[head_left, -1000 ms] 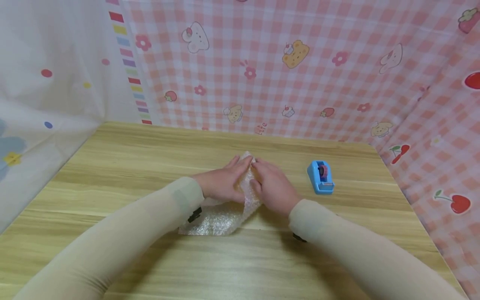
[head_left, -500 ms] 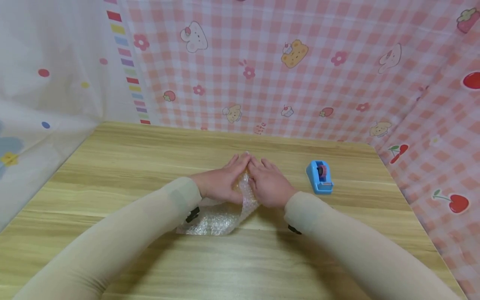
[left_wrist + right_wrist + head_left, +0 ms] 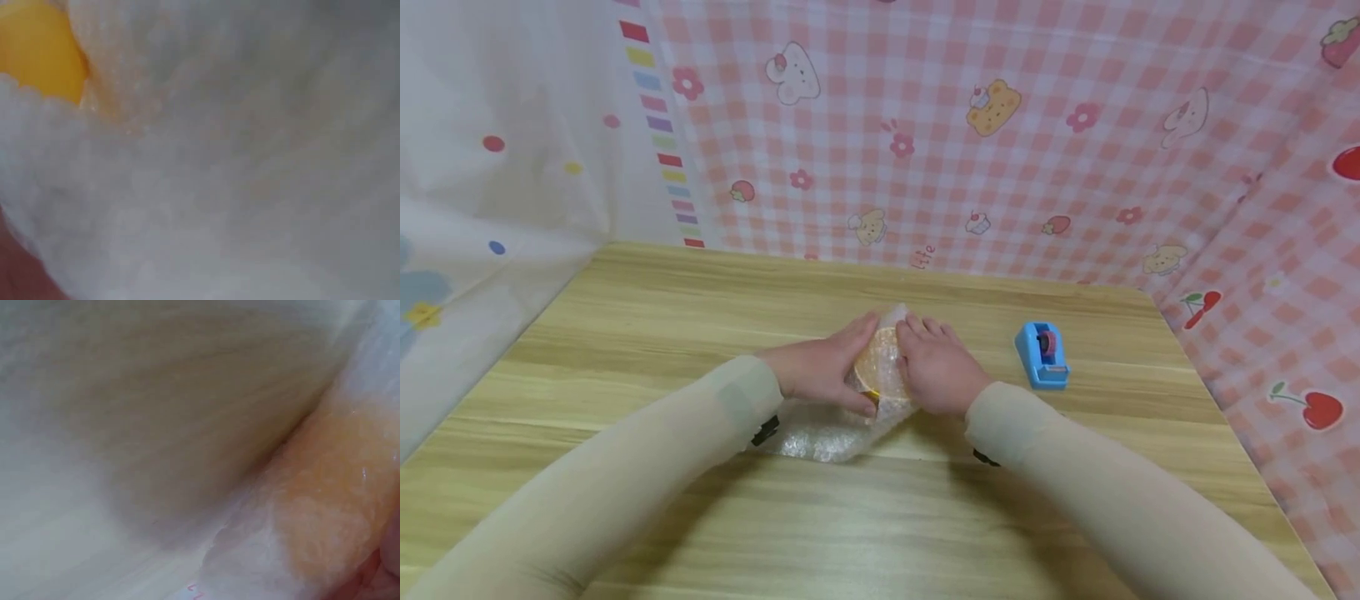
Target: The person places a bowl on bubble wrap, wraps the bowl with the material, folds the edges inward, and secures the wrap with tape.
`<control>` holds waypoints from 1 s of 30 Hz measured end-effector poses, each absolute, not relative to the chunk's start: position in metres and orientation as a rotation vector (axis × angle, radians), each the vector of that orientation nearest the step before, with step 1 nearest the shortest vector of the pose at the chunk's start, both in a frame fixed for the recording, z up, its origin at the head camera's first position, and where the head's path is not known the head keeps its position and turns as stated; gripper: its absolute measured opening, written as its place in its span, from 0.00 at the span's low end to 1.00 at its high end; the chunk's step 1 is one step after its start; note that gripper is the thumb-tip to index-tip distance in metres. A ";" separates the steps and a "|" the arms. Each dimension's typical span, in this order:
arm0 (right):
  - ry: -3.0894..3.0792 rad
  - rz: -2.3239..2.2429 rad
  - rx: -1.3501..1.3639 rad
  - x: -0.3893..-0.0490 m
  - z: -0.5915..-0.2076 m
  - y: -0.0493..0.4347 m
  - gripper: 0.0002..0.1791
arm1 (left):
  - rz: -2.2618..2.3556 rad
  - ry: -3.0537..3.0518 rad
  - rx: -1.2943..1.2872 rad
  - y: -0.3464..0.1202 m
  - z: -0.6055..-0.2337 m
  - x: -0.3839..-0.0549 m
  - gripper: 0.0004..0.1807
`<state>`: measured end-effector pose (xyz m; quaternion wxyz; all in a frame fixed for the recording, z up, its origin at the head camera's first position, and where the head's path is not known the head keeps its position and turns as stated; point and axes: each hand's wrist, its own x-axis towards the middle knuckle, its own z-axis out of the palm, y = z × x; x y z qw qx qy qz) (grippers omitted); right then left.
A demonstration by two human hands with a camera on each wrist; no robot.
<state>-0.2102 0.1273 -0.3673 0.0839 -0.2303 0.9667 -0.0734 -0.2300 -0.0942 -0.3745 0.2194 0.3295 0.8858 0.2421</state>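
A round yellow-orange object (image 3: 877,365), its exact kind hidden under clear bubble wrap, lies between the two hands on the wooden table. Its bare yellow side (image 3: 42,50) peeks out of an opening in the left wrist view. My left hand (image 3: 823,371) grips its left side, thumb at the near edge and fingers at the far edge. On the right, my right hand (image 3: 942,367) presses the wrap against it with fingers extended. Loose bubble wrap (image 3: 820,437) trails toward the near left. The right wrist view shows the orange colour through the wrap (image 3: 331,506).
A blue tape dispenser (image 3: 1042,357) with a pink roll stands to the right of the hands. Patterned cloth (image 3: 925,192) hangs behind the wooden table (image 3: 880,533) and along both sides.
My left hand has moved left, away from the right fingertips, and its thumb now lies at the object's near edge. The wrapped orange top has come into view between the hands.
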 end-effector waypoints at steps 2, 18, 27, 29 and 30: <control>2.884 -0.224 -0.689 -0.210 -0.365 0.126 0.34 | 0.654 2.459 0.909 -0.096 -0.377 -0.230 0.77; 2.860 -0.164 -0.760 -0.220 -0.371 0.118 0.35 | 0.622 2.466 0.889 -0.098 -0.377 -0.228 0.72; 2.872 -0.167 -0.776 -0.220 -0.372 0.115 0.35 | 0.570 2.460 0.809 -0.109 -0.374 -0.225 0.66; 2.875 -0.169 -0.778 -0.220 -0.372 0.115 0.35 | 0.515 2.483 0.807 -0.113 -0.375 -0.224 0.62; 2.875 -0.168 -0.780 -0.220 -0.371 0.114 0.35 | 0.482 2.495 0.810 -0.115 -0.375 -0.223 0.60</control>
